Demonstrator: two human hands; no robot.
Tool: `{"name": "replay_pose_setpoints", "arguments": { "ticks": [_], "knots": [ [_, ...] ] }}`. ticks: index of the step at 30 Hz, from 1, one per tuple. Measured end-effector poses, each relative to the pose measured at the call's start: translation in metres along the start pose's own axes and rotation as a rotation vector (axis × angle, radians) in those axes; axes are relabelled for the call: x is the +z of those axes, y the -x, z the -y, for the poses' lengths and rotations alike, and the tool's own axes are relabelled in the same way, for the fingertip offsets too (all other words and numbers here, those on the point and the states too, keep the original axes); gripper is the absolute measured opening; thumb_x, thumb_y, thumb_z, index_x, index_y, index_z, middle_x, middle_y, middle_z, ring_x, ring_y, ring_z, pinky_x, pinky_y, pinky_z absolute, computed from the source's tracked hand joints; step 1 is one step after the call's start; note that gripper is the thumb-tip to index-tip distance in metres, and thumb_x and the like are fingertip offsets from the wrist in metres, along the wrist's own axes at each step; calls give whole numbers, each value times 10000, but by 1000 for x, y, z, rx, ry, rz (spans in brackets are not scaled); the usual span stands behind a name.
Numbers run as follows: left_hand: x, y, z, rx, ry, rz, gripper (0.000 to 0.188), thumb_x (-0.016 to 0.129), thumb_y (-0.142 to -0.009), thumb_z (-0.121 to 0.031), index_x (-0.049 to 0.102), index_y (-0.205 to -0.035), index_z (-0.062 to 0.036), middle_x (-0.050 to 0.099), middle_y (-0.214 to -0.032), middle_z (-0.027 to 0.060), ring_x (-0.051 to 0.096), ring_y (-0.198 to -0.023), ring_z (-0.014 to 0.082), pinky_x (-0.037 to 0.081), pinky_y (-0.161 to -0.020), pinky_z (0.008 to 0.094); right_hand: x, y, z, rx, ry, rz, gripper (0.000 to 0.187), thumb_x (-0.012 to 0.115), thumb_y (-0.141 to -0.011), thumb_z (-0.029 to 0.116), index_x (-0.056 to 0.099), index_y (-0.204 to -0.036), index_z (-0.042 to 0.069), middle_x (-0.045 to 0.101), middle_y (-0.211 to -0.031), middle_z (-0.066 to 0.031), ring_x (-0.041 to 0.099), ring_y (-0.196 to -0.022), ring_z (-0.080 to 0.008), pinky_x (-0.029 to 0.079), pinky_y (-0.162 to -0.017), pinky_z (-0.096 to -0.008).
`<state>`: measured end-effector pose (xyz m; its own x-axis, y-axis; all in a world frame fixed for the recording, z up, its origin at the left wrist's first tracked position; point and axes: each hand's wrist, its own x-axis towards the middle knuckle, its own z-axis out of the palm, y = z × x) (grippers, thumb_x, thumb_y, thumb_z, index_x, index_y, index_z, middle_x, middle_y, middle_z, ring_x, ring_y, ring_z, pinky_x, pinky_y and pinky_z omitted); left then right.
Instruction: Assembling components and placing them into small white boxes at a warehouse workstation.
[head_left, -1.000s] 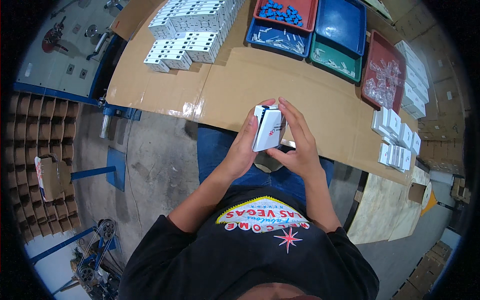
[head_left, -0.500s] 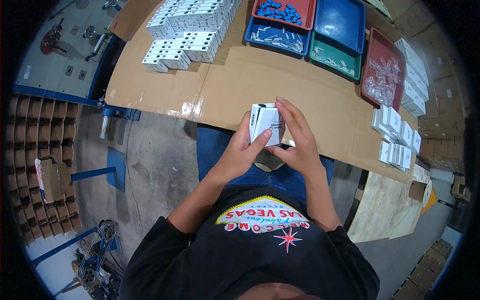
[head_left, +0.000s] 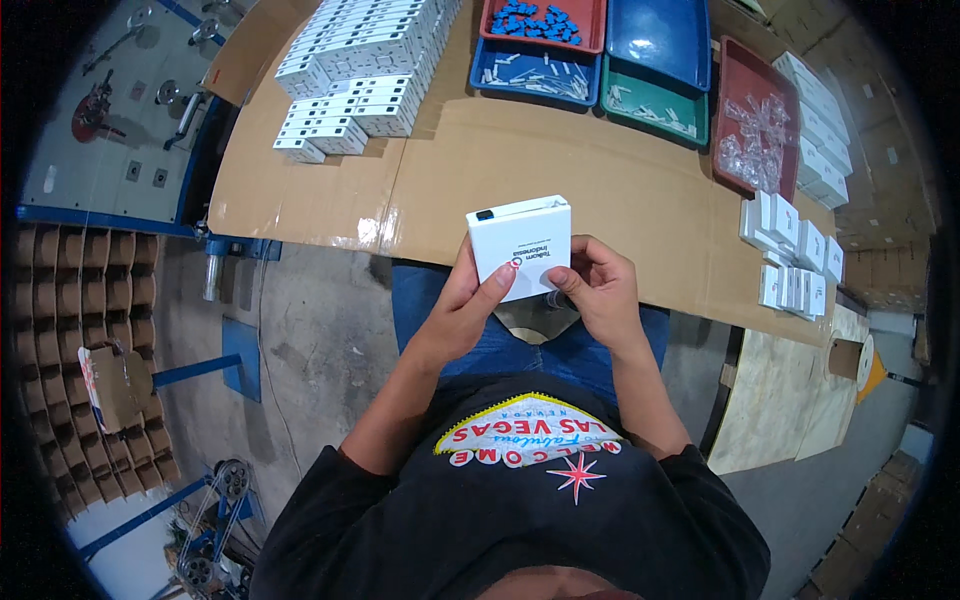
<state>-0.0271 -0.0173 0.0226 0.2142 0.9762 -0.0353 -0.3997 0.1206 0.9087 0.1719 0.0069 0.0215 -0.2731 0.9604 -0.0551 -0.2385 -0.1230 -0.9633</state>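
- Head view: a seated person holds a small white box [head_left: 520, 247] in both hands, above the lap and just over the near edge of the cardboard-covered worktop [head_left: 560, 170].
- The left hand [head_left: 462, 312] grips the box from its lower left, thumb pressed on the printed front face, fingers closed behind it.
- The right hand [head_left: 598, 290] closes on the lower right corner, thumb tip touching the box's front edge, fingers curled beneath.
- The box is tilted, its broad face turned up toward the camera, a dark mark at its top left corner.
- Far left on the worktop sits a stacked block of white boxes [head_left: 362, 62], well apart from the hands.
- At the far edge lie a red tray of blue parts [head_left: 545, 20], a blue tray of pale parts [head_left: 535, 72], an empty blue tray [head_left: 668, 38] and a green tray [head_left: 655, 105].
- To the right, a dark red tray of clear pieces [head_left: 755, 130] sits near a row of upright white boxes [head_left: 795, 255].
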Motion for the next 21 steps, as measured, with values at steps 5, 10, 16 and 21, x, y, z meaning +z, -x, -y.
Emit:
{"name": "replay_pose_setpoints", "arguments": {
  "ticks": [5,10,16,21],
  "knots": [
    [-5,-2,-7,7,-5,15,555,602,-1052,-154,342,-1517,0,545,-1400,110,519,-1298,167,425,-1102,344,9,2,6,-85,10,-36,327,806,-916,140,671,-1139,-56,731,-1011,-61,669,-911,-120,545,-832,-271],
    [-13,-1,-2,42,-10,-11,476,628,-1042,-140,433,-1452,8,618,-1336,111,585,-1243,173,459,-1076,340,6,-1,-1,-199,250,-72,326,841,-872,164,696,-1086,-35,739,-950,-87,687,-859,-142,557,-814,-293],
    [-15,-3,-3,10,127,-69,417,614,-1055,-163,478,-1414,2,655,-1297,114,630,-1199,193,494,-1051,360,9,1,9,-264,356,-36,364,837,-865,135,686,-1142,-46,743,-1001,-110,712,-916,-168,570,-860,-314],
    [-20,-5,0,14,239,-99,425,605,-1059,-175,469,-1427,-14,629,-1339,128,625,-1221,221,501,-1047,383,12,4,12,-185,310,-25,359,786,-904,59,662,-1214,-72,753,-1065,-127,718,-975,-181,574,-895,-318]
  ]
}}
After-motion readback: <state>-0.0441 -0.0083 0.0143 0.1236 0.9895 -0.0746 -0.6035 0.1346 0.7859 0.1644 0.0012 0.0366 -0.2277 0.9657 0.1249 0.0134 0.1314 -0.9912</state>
